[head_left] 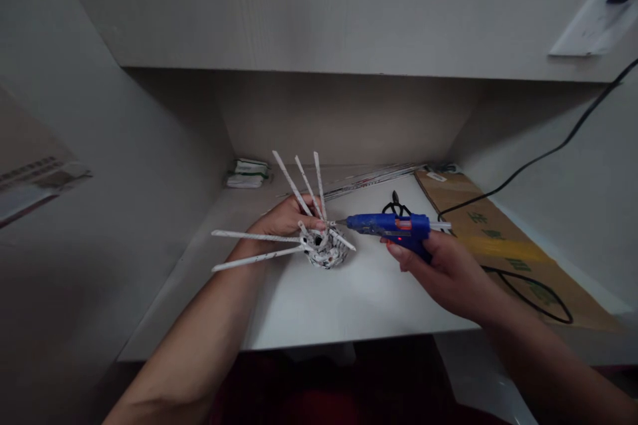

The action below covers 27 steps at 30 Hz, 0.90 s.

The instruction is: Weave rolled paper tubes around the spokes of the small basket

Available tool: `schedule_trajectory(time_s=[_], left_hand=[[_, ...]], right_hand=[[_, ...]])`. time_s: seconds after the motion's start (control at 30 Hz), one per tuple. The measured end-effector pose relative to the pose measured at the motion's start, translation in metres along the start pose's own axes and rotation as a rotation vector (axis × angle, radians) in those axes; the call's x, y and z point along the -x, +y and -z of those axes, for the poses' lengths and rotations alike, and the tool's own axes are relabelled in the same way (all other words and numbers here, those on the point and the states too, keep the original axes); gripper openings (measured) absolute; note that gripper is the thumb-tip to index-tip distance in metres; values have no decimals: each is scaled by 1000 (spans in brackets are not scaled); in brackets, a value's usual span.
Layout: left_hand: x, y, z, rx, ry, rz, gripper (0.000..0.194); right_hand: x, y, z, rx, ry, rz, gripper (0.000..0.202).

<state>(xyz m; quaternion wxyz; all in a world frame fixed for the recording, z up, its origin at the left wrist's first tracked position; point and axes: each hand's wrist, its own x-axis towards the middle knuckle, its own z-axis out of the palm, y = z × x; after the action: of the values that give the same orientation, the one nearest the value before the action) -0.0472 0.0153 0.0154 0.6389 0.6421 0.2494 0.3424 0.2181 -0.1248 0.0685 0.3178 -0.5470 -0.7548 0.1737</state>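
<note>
My left hand (290,214) holds a small woven basket (326,257) of printed white paper tubes, its thumb at the far rim. Several tube ends stick out of it, some pointing away from me and two to the left. In my right hand (448,272) is a blue glue gun (389,224), with a red light lit on its side and a clear stick at its back. The nozzle points left, close to the rim beside my left thumb; whether it touches cannot be made out.
Behind lie a bundle of thin paper tubes (373,178), black-handled scissors (395,204) and a white-green packet (248,173). Flattened cardboard (483,226) lies right on the white desk (319,312). A black cord (538,158) runs up right near a wall socket (593,16).
</note>
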Motion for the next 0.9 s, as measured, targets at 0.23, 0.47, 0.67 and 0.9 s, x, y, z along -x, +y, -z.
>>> schedule_trajectory(time_s=[0.23, 0.47, 0.67, 0.9], left_hand=[[0, 4, -3, -17, 1, 8, 27], [1, 7, -7, -44, -26, 31, 36], [2, 12, -7, -66, -61, 4, 28], [4, 13, -7, -65, -65, -1, 20]], right_hand=[[0, 0, -1, 44, -12, -24, 33], [1, -4, 0, -84, -164, -53, 30], [2, -4, 3, -34, -246, 31, 28], [1, -7, 4, 113, -215, 128, 30]])
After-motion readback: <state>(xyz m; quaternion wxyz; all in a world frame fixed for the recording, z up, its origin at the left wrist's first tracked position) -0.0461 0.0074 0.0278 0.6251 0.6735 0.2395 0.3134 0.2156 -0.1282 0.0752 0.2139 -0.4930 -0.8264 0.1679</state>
